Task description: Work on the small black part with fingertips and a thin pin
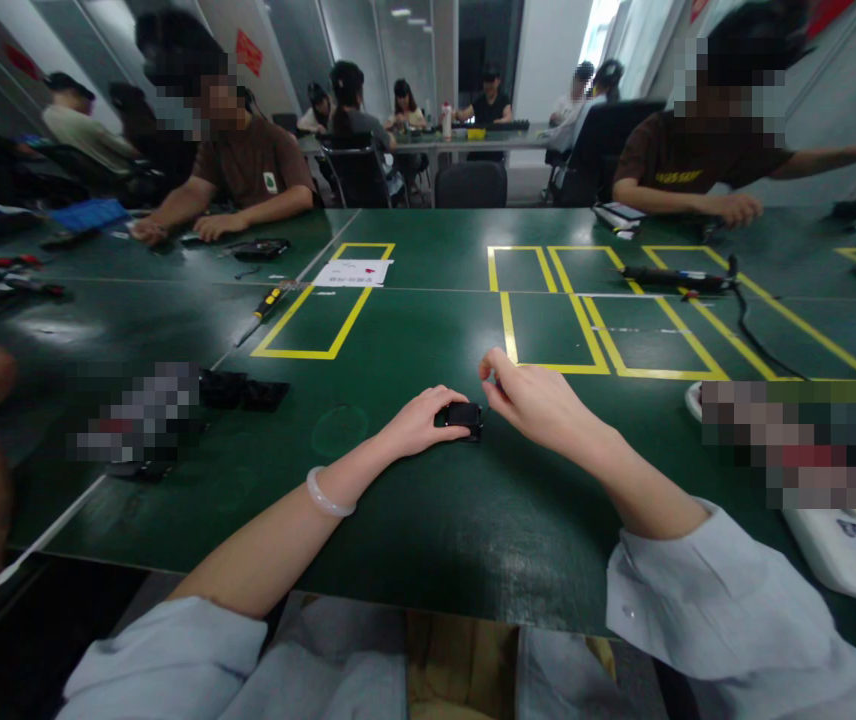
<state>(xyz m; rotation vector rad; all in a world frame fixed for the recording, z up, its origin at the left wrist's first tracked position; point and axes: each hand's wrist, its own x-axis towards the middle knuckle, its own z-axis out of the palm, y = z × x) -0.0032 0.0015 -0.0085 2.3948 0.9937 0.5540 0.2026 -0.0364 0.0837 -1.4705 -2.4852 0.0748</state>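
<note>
near the centre of the frame, a small black block (464, 413) is pinched between the thumb and fingers of the left hand (432, 420), which covers its left end; the visible part runs roughly sideways. the right hand (525, 395) is just beside it, up and right, fingers curled, though whether they pinch anything i cannot tell. writing on the white paper (353, 273), upper middle, and dark marks on the white case (844, 565), lower right, are unreadable.
</note>
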